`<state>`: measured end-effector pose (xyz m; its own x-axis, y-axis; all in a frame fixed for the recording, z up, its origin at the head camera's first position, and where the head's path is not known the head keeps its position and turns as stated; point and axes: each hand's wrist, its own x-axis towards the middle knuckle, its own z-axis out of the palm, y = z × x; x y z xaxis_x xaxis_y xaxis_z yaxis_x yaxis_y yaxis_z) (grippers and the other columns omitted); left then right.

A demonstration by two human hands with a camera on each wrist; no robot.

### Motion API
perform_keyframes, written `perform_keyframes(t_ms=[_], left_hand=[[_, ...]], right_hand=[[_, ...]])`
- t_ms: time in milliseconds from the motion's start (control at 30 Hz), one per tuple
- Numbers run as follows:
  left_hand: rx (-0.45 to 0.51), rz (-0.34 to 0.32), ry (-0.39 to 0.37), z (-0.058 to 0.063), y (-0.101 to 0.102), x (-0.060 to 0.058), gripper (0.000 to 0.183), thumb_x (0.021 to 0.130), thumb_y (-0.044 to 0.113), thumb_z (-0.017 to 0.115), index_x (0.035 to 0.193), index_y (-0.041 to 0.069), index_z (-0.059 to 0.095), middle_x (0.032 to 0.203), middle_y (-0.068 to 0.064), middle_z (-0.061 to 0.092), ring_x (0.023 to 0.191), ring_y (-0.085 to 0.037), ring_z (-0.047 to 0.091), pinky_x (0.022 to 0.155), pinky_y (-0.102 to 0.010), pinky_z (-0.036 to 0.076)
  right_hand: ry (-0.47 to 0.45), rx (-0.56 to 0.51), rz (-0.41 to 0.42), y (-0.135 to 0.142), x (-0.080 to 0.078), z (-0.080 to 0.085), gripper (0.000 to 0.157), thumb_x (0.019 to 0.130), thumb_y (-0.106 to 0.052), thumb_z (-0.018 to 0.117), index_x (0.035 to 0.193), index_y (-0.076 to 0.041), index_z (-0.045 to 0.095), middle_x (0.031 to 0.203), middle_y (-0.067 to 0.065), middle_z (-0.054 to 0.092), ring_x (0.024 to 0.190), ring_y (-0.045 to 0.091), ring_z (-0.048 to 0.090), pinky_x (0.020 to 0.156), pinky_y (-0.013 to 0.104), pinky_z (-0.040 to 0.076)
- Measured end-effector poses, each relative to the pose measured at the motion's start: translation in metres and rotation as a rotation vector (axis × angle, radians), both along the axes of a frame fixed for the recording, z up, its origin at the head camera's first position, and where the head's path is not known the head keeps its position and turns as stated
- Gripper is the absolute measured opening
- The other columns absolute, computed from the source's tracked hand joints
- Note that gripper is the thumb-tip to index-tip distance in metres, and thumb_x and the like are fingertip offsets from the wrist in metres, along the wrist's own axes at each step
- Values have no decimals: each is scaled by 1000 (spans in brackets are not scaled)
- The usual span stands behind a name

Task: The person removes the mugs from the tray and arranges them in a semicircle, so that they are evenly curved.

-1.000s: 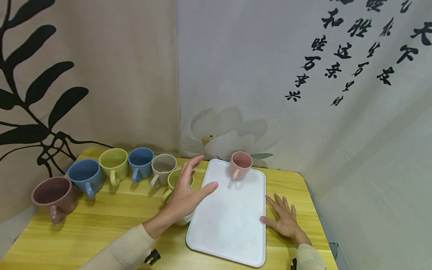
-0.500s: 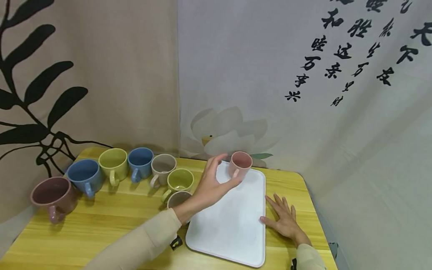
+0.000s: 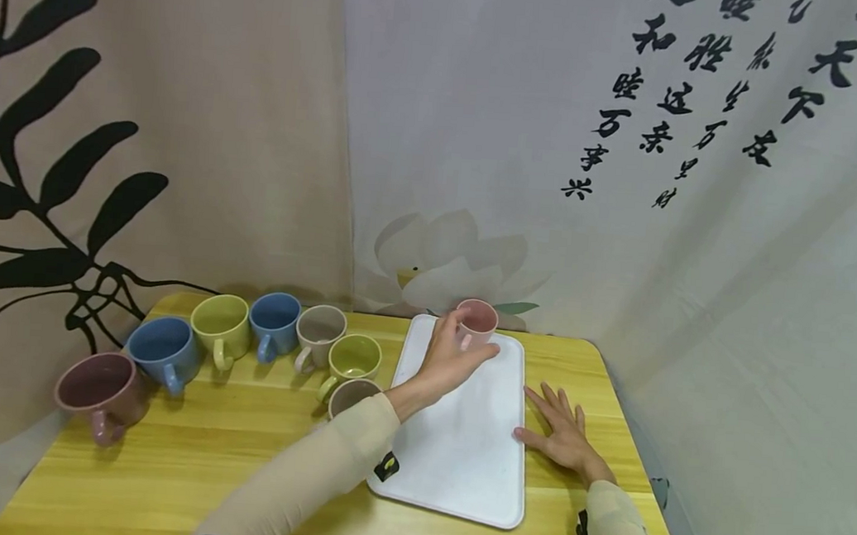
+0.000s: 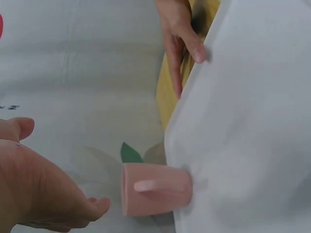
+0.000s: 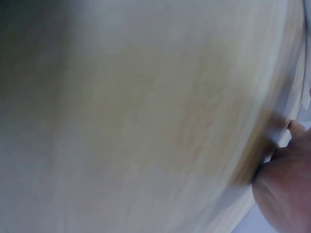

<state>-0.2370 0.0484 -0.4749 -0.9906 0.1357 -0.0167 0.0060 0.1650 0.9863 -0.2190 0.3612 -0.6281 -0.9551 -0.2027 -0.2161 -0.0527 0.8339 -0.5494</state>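
Note:
A pink mug stands upright at the far end of the white tray, its handle toward the viewer. My left hand reaches over the tray with thumb and fingers spread, close by the mug. In the left wrist view, a gap shows between that hand and the rim of the mug. On the tabletop, my right hand lies with fingers spread, thumb and fingertips at the tray's right edge. The right wrist view is mostly blurred wood.
Left of the tray, a curved row holds a large mauve mug, blue mugs, yellow-green mugs and greyish mugs. My left forearm partly covers the nearest greyish mug. A printed curtain hangs behind the wooden table.
My left hand has moved right and away from me, over the tray to the pink mug. The right hand and mugs stay put; the head view has shifted slightly.

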Motion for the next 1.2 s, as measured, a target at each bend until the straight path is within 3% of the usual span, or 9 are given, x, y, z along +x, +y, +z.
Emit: perform_keyframes(t_ms=[267, 633, 800, 833, 1033, 1200], left_hand=[[-10, 64, -62, -19, 19, -9, 89, 99, 39, 81, 173, 14, 37, 174, -17, 37, 161, -40, 45, 131, -60, 46], [-33, 249, -57, -48, 36, -25, 86, 96, 29, 81, 170, 7, 43, 170, -18, 47, 156, -37, 50, 133, -57, 45], [-22, 302, -25, -68, 41, -31, 79, 94, 24, 81, 164, 6, 50, 162, -19, 54, 151, -37, 55, 131, -57, 46], [-25, 318, -3, -79, 43, -34, 74, 94, 26, 80, 161, 7, 53, 158, -17, 57, 147, -36, 58, 128, -54, 49], [40, 323, 27, -113, 45, -43, 59, 95, 31, 80, 149, 16, 60, 149, -11, 66, 143, -33, 64, 122, -50, 54], [40, 304, 19, -111, 44, -41, 54, 99, 31, 79, 148, 20, 60, 146, -9, 70, 139, -30, 67, 119, -50, 56]], right_hand=[[6, 3, 3, -2, 0, 0, 96, 100, -72, 71, 179, -37, 29, 192, 15, 4, 176, 53, -11, 134, 78, -19], [22, 5, 12, 0, -1, 1, 95, 101, -70, 72, 179, -36, 30, 192, 16, 6, 175, 55, -11, 133, 80, -18], [19, 4, 9, 0, 0, 2, 96, 101, -70, 72, 180, -36, 30, 192, 16, 5, 175, 54, -11, 134, 79, -18], [18, 1, 7, 0, 0, 3, 96, 101, -69, 72, 180, -36, 30, 192, 16, 5, 175, 54, -11, 134, 78, -19], [15, -1, 8, -2, 2, 5, 95, 101, -68, 72, 180, -35, 30, 192, 16, 6, 175, 54, -10, 134, 78, -19], [17, -4, 6, -2, 2, 6, 95, 101, -68, 73, 179, -35, 30, 192, 16, 6, 175, 54, -10, 134, 78, -19]])
